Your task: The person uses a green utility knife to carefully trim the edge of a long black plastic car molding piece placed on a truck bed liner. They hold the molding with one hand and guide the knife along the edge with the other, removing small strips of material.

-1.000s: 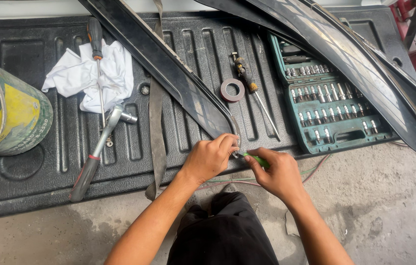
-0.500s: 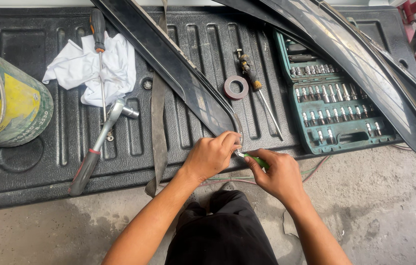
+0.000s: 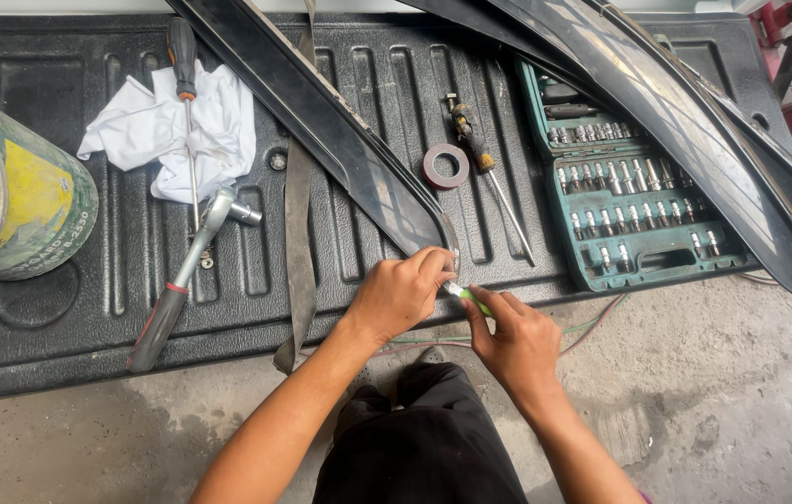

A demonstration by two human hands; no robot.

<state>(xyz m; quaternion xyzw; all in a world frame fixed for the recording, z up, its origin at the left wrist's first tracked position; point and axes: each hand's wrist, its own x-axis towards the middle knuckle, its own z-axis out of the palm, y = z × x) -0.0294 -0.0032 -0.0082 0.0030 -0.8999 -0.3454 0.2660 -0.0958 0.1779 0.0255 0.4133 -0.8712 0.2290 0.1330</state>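
My left hand [image 3: 402, 291] pinches the near tip of a long dark trim strip [image 3: 321, 117] that runs diagonally across a black ribbed liner [image 3: 60, 327]. My right hand [image 3: 512, 341] grips a small green-handled blade tool [image 3: 469, 298], its tip touching the strip's end right by my left fingers. Both hands meet at the liner's front edge.
On the liner lie a white rag [image 3: 172, 126], a screwdriver [image 3: 186, 103] across it, a ratchet wrench [image 3: 186, 275], a tape roll [image 3: 445, 166], another screwdriver [image 3: 480, 159] and an open green socket set [image 3: 629, 201]. A paint can [image 3: 8, 191] lies left. A large dark curved panel [image 3: 694, 121] crosses right.
The hands stay at the strip's tip with hardly any shift; the view has moved slightly.
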